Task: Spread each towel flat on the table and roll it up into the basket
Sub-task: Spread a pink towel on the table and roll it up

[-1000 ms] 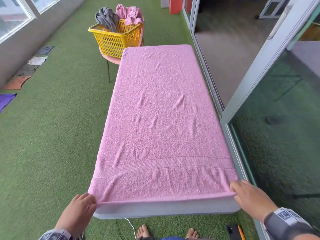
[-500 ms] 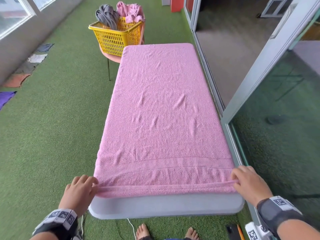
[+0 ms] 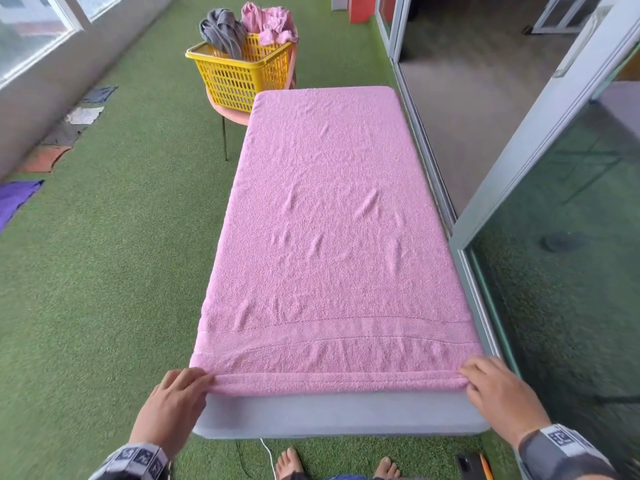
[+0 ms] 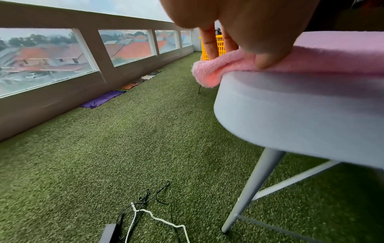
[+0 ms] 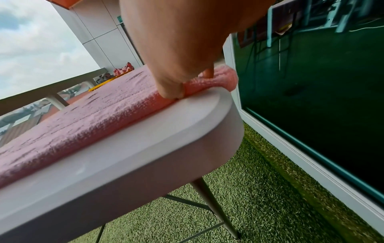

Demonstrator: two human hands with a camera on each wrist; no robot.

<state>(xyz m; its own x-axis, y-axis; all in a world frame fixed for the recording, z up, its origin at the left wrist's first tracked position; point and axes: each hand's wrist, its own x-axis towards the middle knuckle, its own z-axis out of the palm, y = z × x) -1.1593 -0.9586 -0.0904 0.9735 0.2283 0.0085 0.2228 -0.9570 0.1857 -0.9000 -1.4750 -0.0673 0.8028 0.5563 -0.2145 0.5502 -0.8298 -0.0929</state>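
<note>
A pink towel (image 3: 329, 220) lies spread flat over a grey table (image 3: 339, 415), and its near edge is turned over into a narrow roll. My left hand (image 3: 180, 393) pinches the roll's left end, fingers on top and thumb on the near side. In the left wrist view the left hand (image 4: 239, 55) holds the pink towel (image 4: 218, 65) at the table (image 4: 301, 111) corner. My right hand (image 3: 495, 386) grips the roll's right end in the same way, as the right hand (image 5: 193, 82) shows on the pink towel (image 5: 83, 121). A yellow basket (image 3: 239, 77) beyond the far left corner holds a grey towel (image 3: 221, 31) and pink towels (image 3: 270, 22).
The basket sits on a pink chair (image 3: 228, 112). A glass sliding door (image 3: 554, 271) runs close along the table's right side. Cloths, among them a purple cloth (image 3: 20, 199), lie by the left wall. Cables (image 4: 145, 212) trail on the turf near my bare feet (image 3: 291, 462).
The towel's near edge, which hung over the table end, has been lifted onto the top and turned over into a narrow roll. Both hands moved forward with it.
</note>
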